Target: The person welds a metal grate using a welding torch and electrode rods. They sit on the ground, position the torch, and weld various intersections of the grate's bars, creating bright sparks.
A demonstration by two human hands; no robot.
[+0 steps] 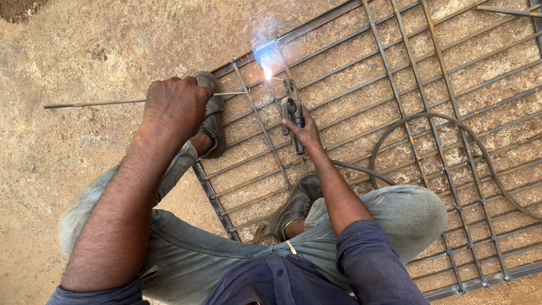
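Observation:
My right hand grips a welding electrode holder, its rod tip touching a bar of the metal grille where a bright spark burns with pale smoke above it. In my left hand, closed as a fist, I hold a thin metal rod level, its far end reaching onto the grille near the spark. I crouch with both shoes on the grille: my left shoe is under the left hand, my right shoe sits lower.
A dark welding cable loops from the holder across the grille to the right. The grille lies flat on sandy ground. Its frame edge runs beside my left knee. Another thin rod lies at the top right.

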